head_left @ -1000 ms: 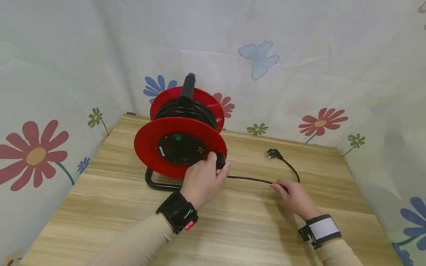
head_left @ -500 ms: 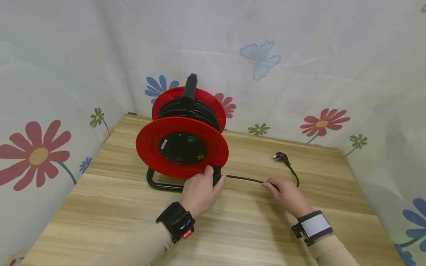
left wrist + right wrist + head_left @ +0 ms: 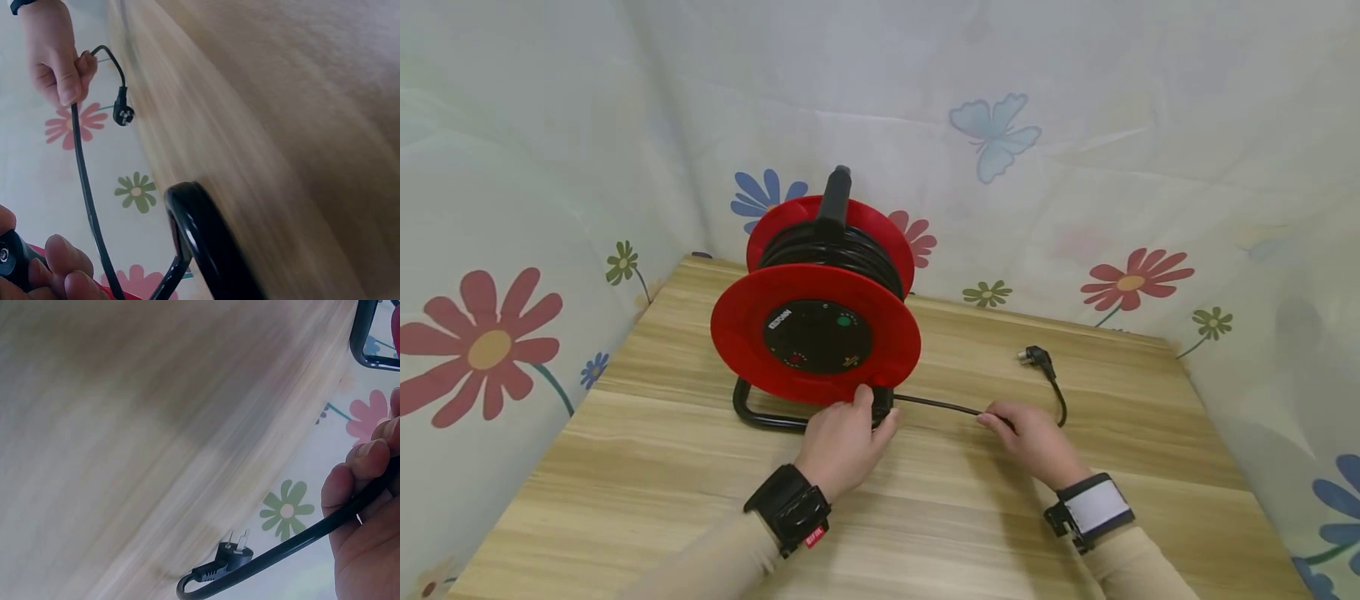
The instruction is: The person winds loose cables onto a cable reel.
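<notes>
A red cable reel (image 3: 737,333) with black cable (image 3: 827,250) wound on it stands at the left of the table. My left hand (image 3: 842,446) grips the black crank knob (image 3: 883,402) at the lower right of its front disc. In the left wrist view, fingers (image 3: 69,262) curl round that knob. To the right, my right hand (image 3: 1033,442) pinches the loose cable, which runs from the reel through the fingers (image 3: 369,459). Beyond this hand the cable ends in a black plug (image 3: 1039,360) with metal pins, lying near the table's back right.
The reel rests on a black tubular stand (image 3: 767,421) and has a black carrying handle (image 3: 835,204) on top. The wooden table (image 3: 1120,433) meets a flower-printed curtain (image 3: 1075,167) at the back and sides.
My left hand has brought the knob down and slightly left, turning the reel's disc. The right hand has moved left with the cable, closer to the reel; the plug has shifted right.
</notes>
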Tool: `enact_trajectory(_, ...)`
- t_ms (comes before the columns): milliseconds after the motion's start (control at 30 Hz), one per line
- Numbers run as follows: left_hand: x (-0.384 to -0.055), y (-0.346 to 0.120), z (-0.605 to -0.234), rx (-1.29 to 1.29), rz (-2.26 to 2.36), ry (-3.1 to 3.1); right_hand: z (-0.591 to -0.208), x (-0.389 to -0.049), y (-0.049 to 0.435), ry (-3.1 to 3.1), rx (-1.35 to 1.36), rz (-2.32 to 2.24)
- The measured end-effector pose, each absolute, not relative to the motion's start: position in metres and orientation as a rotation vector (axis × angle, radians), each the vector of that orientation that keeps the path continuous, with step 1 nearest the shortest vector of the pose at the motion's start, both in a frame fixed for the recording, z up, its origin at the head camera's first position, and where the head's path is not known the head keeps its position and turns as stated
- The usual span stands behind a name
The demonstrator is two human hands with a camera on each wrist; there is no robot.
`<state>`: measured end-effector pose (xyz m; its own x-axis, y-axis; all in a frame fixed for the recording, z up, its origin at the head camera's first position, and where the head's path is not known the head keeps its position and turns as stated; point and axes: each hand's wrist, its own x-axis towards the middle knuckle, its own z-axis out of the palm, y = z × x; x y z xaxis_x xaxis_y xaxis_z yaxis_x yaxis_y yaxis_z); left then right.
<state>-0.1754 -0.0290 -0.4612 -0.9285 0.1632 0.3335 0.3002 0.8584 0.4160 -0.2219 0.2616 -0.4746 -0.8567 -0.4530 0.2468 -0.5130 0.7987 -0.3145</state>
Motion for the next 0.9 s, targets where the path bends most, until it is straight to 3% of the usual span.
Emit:
enact_trajectory(500, -0.177, -0.038, -0.474, -0.326, -0.723, -2.769, -0.465, -0.22, 0.268, -2.861, 0.682, 0.607)
enact_trajectory(900, -0.175, -0.048, -0.479, -0.284, -0.723, -2.844, -0.43, -0.218, 0.343, -2.799, 0.512, 0.466)
